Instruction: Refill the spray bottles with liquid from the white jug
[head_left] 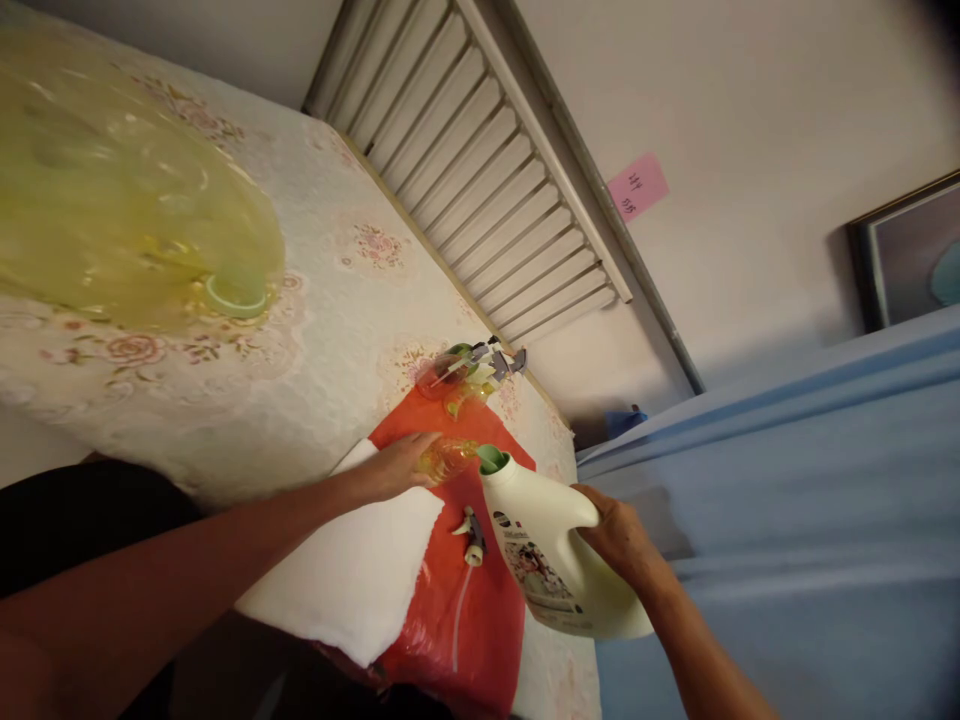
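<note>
We tip a cream jug (544, 570), our right hand (619, 530) closed around its handle, its green mouth just beside a clear yellow bottle (450, 460) gripped in our left hand (401, 468). Below, a spray trigger (473, 550) lies on a red sheet (495, 640) near a white towel (352, 570) on our floral-covered table (322, 220).

1 head-worn camera looks from above, forward and down — tilted sideways — across the nearby table (322, 270) toward the wall (750, 110).
</note>
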